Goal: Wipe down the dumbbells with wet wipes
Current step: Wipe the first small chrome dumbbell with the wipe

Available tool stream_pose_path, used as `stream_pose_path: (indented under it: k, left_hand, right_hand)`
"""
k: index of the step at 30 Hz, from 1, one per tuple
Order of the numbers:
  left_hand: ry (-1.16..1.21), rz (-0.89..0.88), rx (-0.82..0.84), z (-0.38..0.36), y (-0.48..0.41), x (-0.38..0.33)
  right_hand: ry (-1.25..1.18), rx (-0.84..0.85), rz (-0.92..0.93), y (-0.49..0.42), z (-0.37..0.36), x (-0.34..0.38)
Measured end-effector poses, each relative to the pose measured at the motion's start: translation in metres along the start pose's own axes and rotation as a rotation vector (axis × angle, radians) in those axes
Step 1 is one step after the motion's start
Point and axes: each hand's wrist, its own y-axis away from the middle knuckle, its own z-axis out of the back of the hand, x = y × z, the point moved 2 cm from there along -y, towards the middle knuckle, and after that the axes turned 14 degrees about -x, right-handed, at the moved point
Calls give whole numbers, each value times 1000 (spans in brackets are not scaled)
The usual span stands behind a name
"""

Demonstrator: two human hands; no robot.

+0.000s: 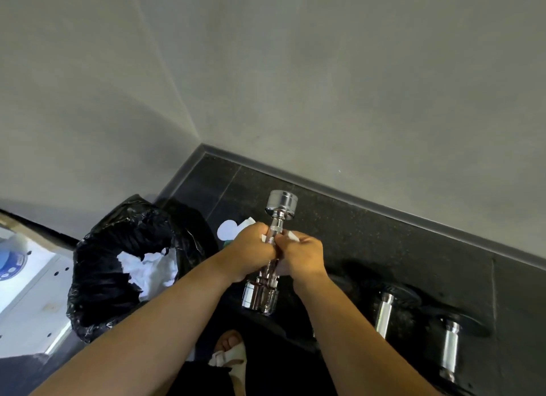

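Above the floor (384, 248), dumbbell (282, 203) lengthwise toward the wall (325, 85), left hand (251, 253) and right hand (301, 255) tight around its handle (273, 233).

A: Where are the arms?
B: Both bare forearms reach forward from the lower edge and converge at mid-frame.
A: And the hands?
B: The left hand (251, 249) and right hand (302, 255) sit thumb to thumb (touching, as far as one can see), fingers curled round the dumbbell (281, 204) handle, backs turned to the camera.
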Motion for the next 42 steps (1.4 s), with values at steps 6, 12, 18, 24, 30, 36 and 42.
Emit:
stream_pose_path:
  k: [6, 12, 18, 24, 30, 36, 42]
  left_hand:
    - [-105, 54, 0, -8, -47, 51]
    - [-191, 62, 65, -19, -90, 120]
    - [-210, 130, 50, -31, -119, 174]
    - [-213, 169, 39, -53, -145, 218]
    - [-255, 202, 16, -69, -162, 262]
    - [-322, 218, 2, -77, -174, 289]
    - [-371, 253, -12, -88, -182, 303]
  right_hand:
    - [49, -28, -87, -42, -32, -42]
    - [161, -9, -101, -83, -59, -93]
    - [267, -22, -124, -126, -83, -142]
    - [316, -21, -146, -160, -98, -183]
    - [366, 13, -177, -184, -113, -219]
    - [369, 48, -268, -200, -126, -240]
    - [397, 95, -334, -215, -131, -255]
